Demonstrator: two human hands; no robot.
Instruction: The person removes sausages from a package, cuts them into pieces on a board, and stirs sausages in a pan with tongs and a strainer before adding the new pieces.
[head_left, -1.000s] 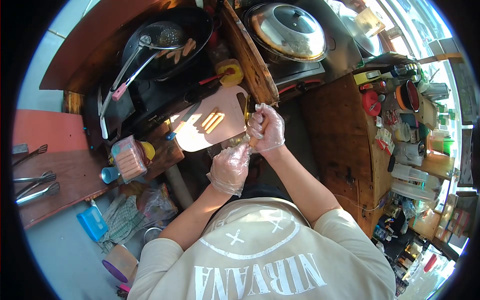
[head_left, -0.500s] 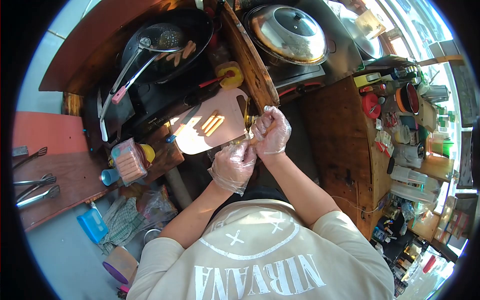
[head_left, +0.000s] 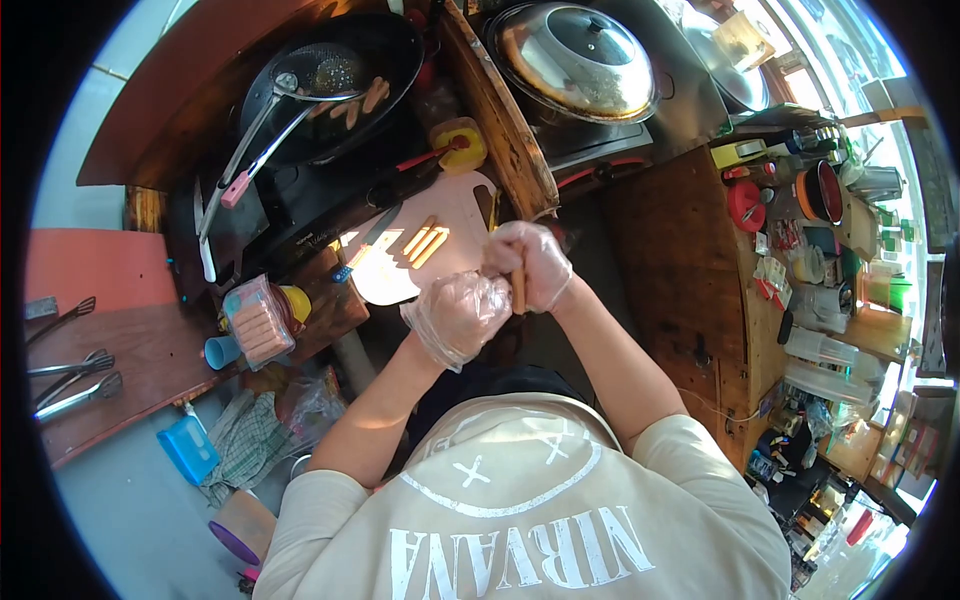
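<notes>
Both hands wear clear plastic gloves and meet in front of my body, at the near edge of the pink cutting board (head_left: 465, 210). A sausage (head_left: 518, 290) stands out of my right hand (head_left: 535, 262), whose fingers are closed around it. Right beside it, my left hand (head_left: 460, 312) is curled closed; what its fingers hold, if anything, is hidden. Several sausages (head_left: 427, 244) lie side by side on the board. To their left rests a knife (head_left: 378, 228) with a blue handle.
Behind the board, a black wok (head_left: 395, 60) holds sausages, a strainer and tongs. A lidded pan (head_left: 575, 65) stands beyond the wooden divider (head_left: 500, 110). A pack of sausages (head_left: 260, 330) sits at the left, and a yellow tub (head_left: 462, 148) with a red utensil lies behind the board.
The sausage in my right hand now shows upright between my hands. My right hand has tipped over and lowered slightly; my left hand has shifted a little left.
</notes>
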